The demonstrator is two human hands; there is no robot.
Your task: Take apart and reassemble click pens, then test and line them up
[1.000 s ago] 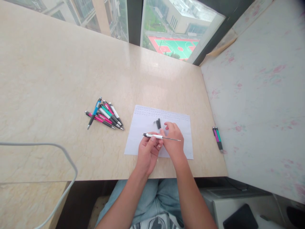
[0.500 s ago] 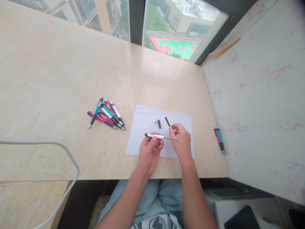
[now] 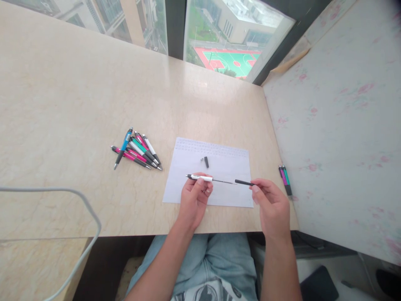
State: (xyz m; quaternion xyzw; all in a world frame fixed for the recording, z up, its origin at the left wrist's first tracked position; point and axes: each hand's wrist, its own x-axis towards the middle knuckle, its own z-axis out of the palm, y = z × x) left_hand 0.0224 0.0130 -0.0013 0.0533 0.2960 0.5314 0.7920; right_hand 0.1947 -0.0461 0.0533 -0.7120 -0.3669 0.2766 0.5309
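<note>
My left hand (image 3: 196, 198) is closed around a white pen barrel (image 3: 205, 178) with a black and silver clip end. A thin ink refill (image 3: 224, 181) sticks out of the barrel to the right. Between the fingertips of my right hand (image 3: 272, 205) is a slim black tube (image 3: 243, 182), perhaps the pen's lower barrel. Its far end is level with the refill's tip and very close to it; whether they touch I cannot tell. Beyond my hands, a black rubber grip (image 3: 206, 162) and a small metal tip (image 3: 202, 159) lie on a sheet of paper (image 3: 175, 188) with rows of writing.
To the left lies a pile of pens (image 3: 138, 150) in blue, pink, green and white. Two more pens (image 3: 285, 181), purple and green, rest against the flowered wall (image 3: 328, 146) on the right. A grey cable (image 3: 90, 205) curves over the desk's left side.
My right hand has moved right and turned the black tube from steeply slanted to nearly level, in line with the refill. My left hand still holds the barrel in about the same place.
</note>
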